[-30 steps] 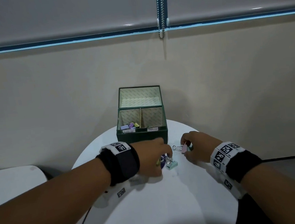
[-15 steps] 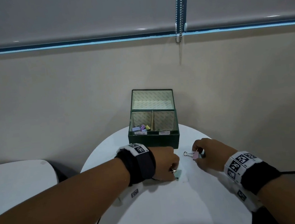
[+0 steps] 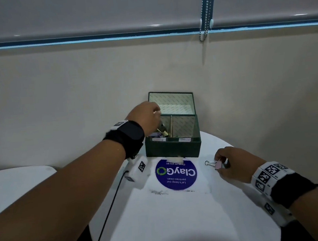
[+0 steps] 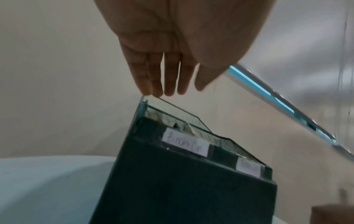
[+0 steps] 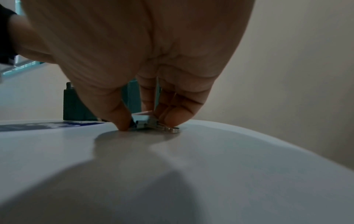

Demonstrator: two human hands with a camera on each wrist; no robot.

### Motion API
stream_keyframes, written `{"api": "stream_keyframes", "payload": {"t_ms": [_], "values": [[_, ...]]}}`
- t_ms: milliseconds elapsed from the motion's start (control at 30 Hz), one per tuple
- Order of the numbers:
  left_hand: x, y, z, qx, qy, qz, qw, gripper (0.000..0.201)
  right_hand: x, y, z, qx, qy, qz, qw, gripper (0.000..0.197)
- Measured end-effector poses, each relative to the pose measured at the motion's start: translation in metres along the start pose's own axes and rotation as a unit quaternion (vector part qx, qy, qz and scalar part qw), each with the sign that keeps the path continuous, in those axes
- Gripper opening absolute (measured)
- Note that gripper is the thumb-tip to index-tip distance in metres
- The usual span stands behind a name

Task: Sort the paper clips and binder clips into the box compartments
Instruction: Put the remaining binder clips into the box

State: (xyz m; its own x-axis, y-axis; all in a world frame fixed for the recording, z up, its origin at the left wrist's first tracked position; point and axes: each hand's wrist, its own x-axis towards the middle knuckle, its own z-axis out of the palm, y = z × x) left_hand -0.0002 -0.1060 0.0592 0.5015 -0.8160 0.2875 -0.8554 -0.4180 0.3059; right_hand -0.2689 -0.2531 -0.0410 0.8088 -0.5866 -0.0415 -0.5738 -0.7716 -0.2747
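A dark green box (image 3: 173, 148) with its lid up stands at the table's far edge; its left compartment carries a "Binder Clip" label (image 4: 184, 144). Several coloured binder clips (image 3: 160, 133) lie in that compartment. My left hand (image 3: 157, 118) hovers over it, and in the left wrist view its fingers (image 4: 170, 78) are straight and hold nothing. My right hand (image 3: 223, 161) pinches a pink binder clip (image 3: 218, 165) lying on the table, right of the box. In the right wrist view, thumb and fingers (image 5: 168, 115) squeeze this clip (image 5: 141, 119) against the tabletop.
The round white table (image 3: 181, 214) has a blue round "ClayGo" sticker (image 3: 176, 173) in front of the box. A black cable (image 3: 111, 201) hangs off its left edge. A second white table (image 3: 15, 183) stands to the left, and a wall rises close behind the box.
My left hand rose from the table, where it held a mint binder clip, to above the box's left compartment and opened. The right hand stayed put, pinching the pink clip.
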Motion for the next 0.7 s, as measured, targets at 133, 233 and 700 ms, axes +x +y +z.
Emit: {"api": "stream_keyframes", "payload": {"t_ms": [133,233,700], "values": [[-0.011,-0.022,0.011,-0.019,-0.079,-0.081,0.993,0.047,-0.005,-0.006,-0.005,0.023,0.038,-0.020,0.999,0.008],[-0.020,-0.034,0.025,-0.116,-0.137,-0.105,0.978,0.039,-0.009,-0.018,-0.017,0.070,0.092,-0.040,0.993,0.015],[-0.085,-0.021,0.028,-0.087,-0.064,-0.092,0.990,0.027,0.047,-0.160,-0.052,0.192,0.092,-0.071,0.974,0.047]]}}
